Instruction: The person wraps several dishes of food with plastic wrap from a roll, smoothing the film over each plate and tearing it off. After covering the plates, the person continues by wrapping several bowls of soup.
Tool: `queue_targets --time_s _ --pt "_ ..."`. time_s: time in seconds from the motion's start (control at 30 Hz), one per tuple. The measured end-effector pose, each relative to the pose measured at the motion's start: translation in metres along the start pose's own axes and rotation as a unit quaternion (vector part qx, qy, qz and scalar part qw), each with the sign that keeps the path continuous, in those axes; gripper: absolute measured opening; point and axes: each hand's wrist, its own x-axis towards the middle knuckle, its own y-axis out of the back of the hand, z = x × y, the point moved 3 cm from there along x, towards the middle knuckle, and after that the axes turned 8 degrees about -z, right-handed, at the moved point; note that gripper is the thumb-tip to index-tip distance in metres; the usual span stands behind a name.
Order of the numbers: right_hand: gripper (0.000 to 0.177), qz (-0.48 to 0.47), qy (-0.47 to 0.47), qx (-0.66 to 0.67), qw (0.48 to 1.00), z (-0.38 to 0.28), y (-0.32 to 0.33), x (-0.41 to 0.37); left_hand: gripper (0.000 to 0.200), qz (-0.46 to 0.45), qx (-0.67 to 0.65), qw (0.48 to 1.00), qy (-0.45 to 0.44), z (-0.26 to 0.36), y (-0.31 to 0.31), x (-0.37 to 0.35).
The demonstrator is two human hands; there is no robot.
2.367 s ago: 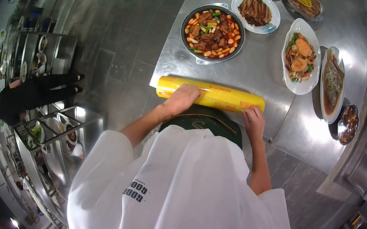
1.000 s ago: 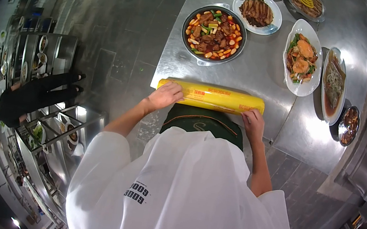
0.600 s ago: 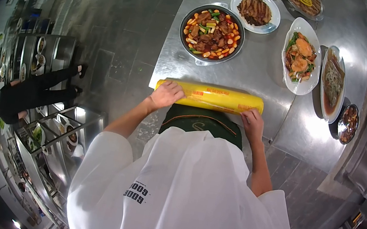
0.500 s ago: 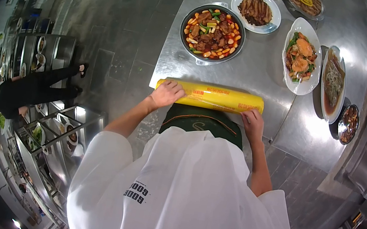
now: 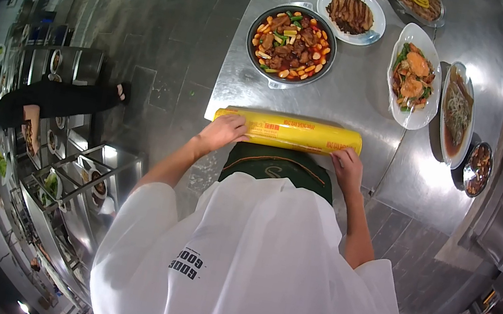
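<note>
A large yellow roll of cling film (image 5: 302,135) with red print lies along the front edge of the steel table (image 5: 327,103), close to my body. My left hand (image 5: 226,130) is closed over its left end, fingers resting on the top. At the right end my right hand (image 5: 347,165) pinches at the lower edge of the roll, thumb and fingers together. Whether a loose edge of film is between those fingers cannot be made out. Just beyond the roll stands a black pan of braised meat with beans (image 5: 291,45).
Behind the pan is a plate of sliced meat (image 5: 350,15). To the right are a white dish of stir-fry (image 5: 414,78), a fish platter (image 5: 457,115) and a small bowl (image 5: 477,169). A person in black (image 5: 54,104) stands at the left by a metal rack (image 5: 86,172).
The print on the roll has shifted, so the roll has turned a little. My left hand has slid slightly over it. The person at the left has changed posture.
</note>
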Motion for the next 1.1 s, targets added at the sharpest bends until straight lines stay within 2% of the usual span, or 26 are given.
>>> queue_targets --time_s 0.07,0.13,0.27,0.37,0.47,0.67,0.73,0.77,0.83,0.87,0.93,1.0,1.03,1.1 --pt "0.014 -0.001 -0.003 0.003 1.000 -0.001 0.001 0.001 0.026 0.015 0.015 1.000 -0.005 0.004 0.000 -0.006" --pt "0.014 -0.002 -0.005 0.007 1.000 -0.001 0.001 0.002 0.026 0.104 0.036 0.991 0.077 0.002 0.001 -0.011" --pt "0.014 -0.003 -0.010 0.009 1.000 0.000 0.000 0.006 0.024 0.098 0.068 0.989 0.086 -0.004 -0.005 -0.015" --pt "0.014 -0.020 -0.012 0.016 1.000 0.000 0.000 0.007 0.023 0.096 0.078 0.991 0.049 -0.004 -0.004 -0.012" --pt "0.014 -0.032 -0.025 0.026 0.999 0.000 0.000 0.004 0.025 0.131 0.074 0.989 0.001 0.000 0.001 -0.010" --pt "0.013 -0.022 -0.038 0.036 0.998 -0.006 0.007 -0.004 0.031 0.118 0.095 0.988 -0.008 0.012 0.016 -0.014" --pt "0.012 -0.028 -0.035 0.033 0.998 -0.008 0.008 -0.006 0.031 0.099 0.030 0.992 0.070 0.007 0.015 -0.014" --pt "0.013 -0.027 -0.042 0.040 0.998 -0.008 0.007 -0.006 0.031 0.099 0.029 0.992 0.069 0.004 0.014 -0.013" --pt "0.013 -0.024 -0.051 0.043 0.997 -0.008 0.007 -0.005 0.027 0.009 0.013 0.997 0.075 -0.006 0.007 -0.010" --pt "0.013 0.006 -0.016 0.003 1.000 -0.009 0.006 -0.001 0.027 0.011 0.013 0.997 0.072 -0.009 0.007 -0.008" --pt "0.014 0.038 0.020 -0.039 0.998 -0.010 0.007 0.004 0.018 -0.015 0.006 1.000 -0.004 -0.009 0.010 -0.005" --pt "0.015 0.022 0.069 -0.124 0.990 -0.011 0.007 0.009 0.014 -0.009 0.030 0.999 -0.024 -0.013 0.012 -0.007" --pt "0.015 0.025 0.070 -0.126 0.989 -0.003 0.006 0.008 0.015 -0.006 0.053 0.998 -0.041 -0.012 0.013 -0.008" --pt "0.018 -0.040 0.140 -0.169 0.975 0.004 0.002 0.006 0.017 0.010 0.072 0.997 -0.029 -0.006 0.022 -0.010"
